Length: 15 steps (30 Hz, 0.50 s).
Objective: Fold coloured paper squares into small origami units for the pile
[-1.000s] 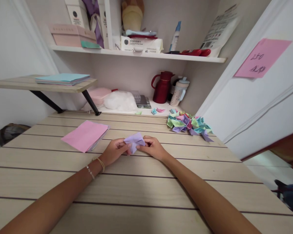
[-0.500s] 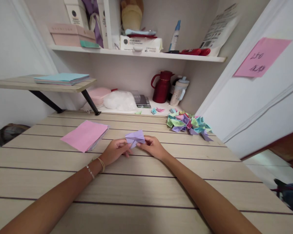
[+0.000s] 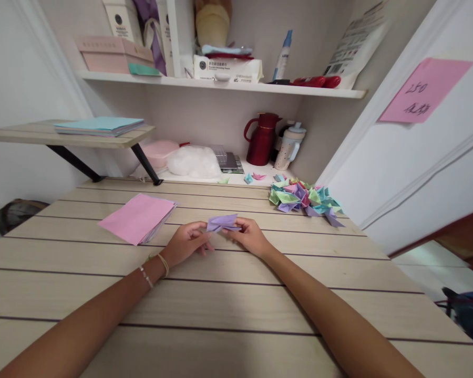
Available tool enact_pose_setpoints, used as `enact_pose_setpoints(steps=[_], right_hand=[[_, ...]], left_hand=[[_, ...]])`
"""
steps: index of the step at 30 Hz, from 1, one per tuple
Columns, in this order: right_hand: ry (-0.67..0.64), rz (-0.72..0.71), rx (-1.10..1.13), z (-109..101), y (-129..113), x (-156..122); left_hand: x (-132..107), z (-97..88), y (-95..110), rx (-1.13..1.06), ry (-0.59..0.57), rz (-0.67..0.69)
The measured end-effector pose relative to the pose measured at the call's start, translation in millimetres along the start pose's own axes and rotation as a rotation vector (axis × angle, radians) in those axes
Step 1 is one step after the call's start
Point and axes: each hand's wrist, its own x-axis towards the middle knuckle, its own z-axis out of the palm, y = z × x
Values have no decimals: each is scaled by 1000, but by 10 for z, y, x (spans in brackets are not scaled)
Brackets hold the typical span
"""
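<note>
A partly folded piece of purple paper (image 3: 222, 221) is between my two hands, just above the wooden table (image 3: 228, 304). My left hand (image 3: 187, 241) pinches its left end between thumb and forefinger, the other fingers hanging loosely below. On the right end, my right hand (image 3: 252, 235) is closed with the thumb towards me; part of the paper is hidden behind these fingers. To the left lies a stack of coloured paper with a pink sheet (image 3: 137, 218) on top. A pile of folded paper boats (image 3: 303, 197) in several colours lies at the back right.
Behind the table, a white ledge holds a red jug (image 3: 263, 139), a pale bottle (image 3: 289, 147) and a white plastic bag (image 3: 193, 161). A raised wooden shelf (image 3: 19, 134) at the left bears blue paper (image 3: 102, 125). A pink note (image 3: 425, 89) sticks to the right wall.
The purple paper has tipped from showing its broad folded face to a flatter, narrower shape, and has shifted slightly right. Both hands keep their grip in nearly the same place.
</note>
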Motion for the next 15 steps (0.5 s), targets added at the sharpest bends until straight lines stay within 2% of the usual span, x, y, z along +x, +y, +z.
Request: enact_pose_setpoints(steps=[5, 15], right_hand=[[-11, -14, 21, 11, 17, 3], [-28, 19, 138, 12, -3, 17]], left_hand=[[12, -8, -31, -35, 2, 6], [27, -36, 30, 49, 149, 82]])
